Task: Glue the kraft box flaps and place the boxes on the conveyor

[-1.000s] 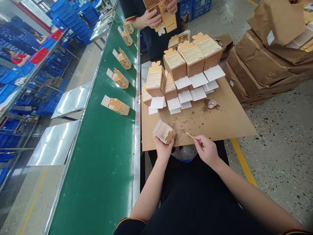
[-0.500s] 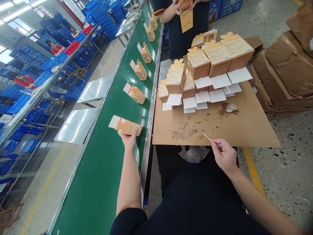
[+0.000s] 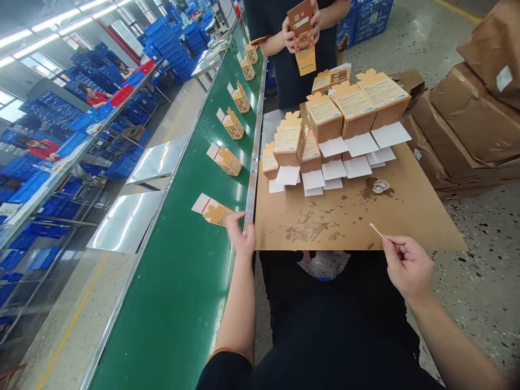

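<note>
Five small cartons lie in a row on the green belt [image 3: 182, 281]; the nearest carton [image 3: 214, 211] lies just beside the left hand [image 3: 242, 236], whose fingers are spread loose and grip nothing. The right hand [image 3: 408, 266] pinches a thin stick [image 3: 376, 231] over the tabletop [image 3: 426, 216]. Roughly eight cartons are stacked there, white flaps open, beside one small cup [image 3: 381, 186]. Their labels are too small to read.

Your left hand [image 3: 241, 237] hovers open at the edge of the green conveyor belt [image 3: 179, 292], just beside a folded carton [image 3: 214, 210] lying on it. Your right hand [image 3: 407, 267] pinches a thin stick [image 3: 376, 231] over the brown bench [image 3: 410, 216], near stacked cartons [image 3: 349, 108].
</note>
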Demonstrator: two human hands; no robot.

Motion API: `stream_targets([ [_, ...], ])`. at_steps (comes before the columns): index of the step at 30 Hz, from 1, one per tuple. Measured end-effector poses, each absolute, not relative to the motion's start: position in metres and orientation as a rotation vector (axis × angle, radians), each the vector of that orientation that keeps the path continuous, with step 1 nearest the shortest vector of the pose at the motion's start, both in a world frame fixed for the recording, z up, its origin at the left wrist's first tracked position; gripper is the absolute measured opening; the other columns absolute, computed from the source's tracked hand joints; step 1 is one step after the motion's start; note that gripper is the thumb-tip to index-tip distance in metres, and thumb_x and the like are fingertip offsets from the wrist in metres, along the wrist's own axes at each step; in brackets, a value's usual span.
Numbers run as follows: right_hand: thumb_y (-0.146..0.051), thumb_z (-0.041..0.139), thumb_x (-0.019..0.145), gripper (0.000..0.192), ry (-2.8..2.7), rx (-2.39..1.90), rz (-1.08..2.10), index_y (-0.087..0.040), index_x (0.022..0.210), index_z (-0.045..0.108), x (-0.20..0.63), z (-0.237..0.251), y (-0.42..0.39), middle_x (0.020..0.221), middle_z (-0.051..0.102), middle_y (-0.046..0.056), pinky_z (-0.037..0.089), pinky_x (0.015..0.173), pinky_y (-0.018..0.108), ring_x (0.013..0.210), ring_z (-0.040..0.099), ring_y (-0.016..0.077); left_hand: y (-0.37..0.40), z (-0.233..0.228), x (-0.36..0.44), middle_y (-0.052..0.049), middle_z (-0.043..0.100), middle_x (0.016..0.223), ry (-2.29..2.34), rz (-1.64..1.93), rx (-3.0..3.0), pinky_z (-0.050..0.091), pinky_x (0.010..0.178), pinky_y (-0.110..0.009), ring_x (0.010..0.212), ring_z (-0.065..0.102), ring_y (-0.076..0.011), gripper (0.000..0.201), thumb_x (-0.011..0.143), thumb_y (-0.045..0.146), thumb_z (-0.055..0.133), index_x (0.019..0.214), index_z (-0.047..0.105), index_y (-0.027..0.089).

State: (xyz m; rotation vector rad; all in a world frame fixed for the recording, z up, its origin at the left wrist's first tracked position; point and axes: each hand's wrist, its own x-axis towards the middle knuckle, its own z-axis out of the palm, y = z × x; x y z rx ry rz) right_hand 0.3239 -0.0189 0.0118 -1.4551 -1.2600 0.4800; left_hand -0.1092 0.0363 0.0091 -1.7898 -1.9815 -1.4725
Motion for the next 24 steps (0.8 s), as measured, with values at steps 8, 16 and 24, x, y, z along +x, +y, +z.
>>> stream_targets([
  [8, -0.074, 0.071, 0.104, 0.055, -1.240, -1.452, 0.464, -0.021, 0.094, 0.080, 0.322, 0.025, -0.010, 0.069, 0.071, 0.005, 0.054, 0.053, 0.030, 0.056, 0.062, 0.0161, 0.148, 0.007, -0.053, -0.019, 0.071, 0.159, -2.065, -0.777, -2.479, 0.047, 0.130, -0.062, 0.155, 0.061, -0.0381, 0.050, 0.107, 0.032, 0.059, 0.155, 0.069, 0.024],
  [16, -0.072, 0.075, 0.098, 0.052, -1.162, -1.593, 0.319, -0.021, 0.088, 0.076, 0.365, 0.028, -0.021, 0.066, 0.069, 0.005, 0.050, 0.054, 0.030, 0.054, 0.059, 0.0155, 0.009, 0.005, -0.073, -0.011, 0.084, 0.119, -2.123, -1.006, -2.376, 0.055, 0.109, -0.051, 0.115, 0.077, -0.0309, 0.026, 0.112, 0.034, 0.056, 0.114, 0.081, 0.027],
  [24, -0.028, 0.068, 0.101, 0.011, -1.690, -1.983, 0.370, -0.021, 0.093, 0.069, 0.390, 0.080, 0.067, 0.071, 0.065, 0.003, 0.031, 0.066, 0.030, 0.062, 0.048, 0.0149, 0.045, 0.037, -0.082, -0.009, 0.080, 0.109, -2.794, -2.046, -1.397, 0.063, 0.090, -0.039, 0.103, 0.077, -0.0264, 0.038, 0.099, 0.056, 0.072, 0.115, 0.077, 0.023],
])
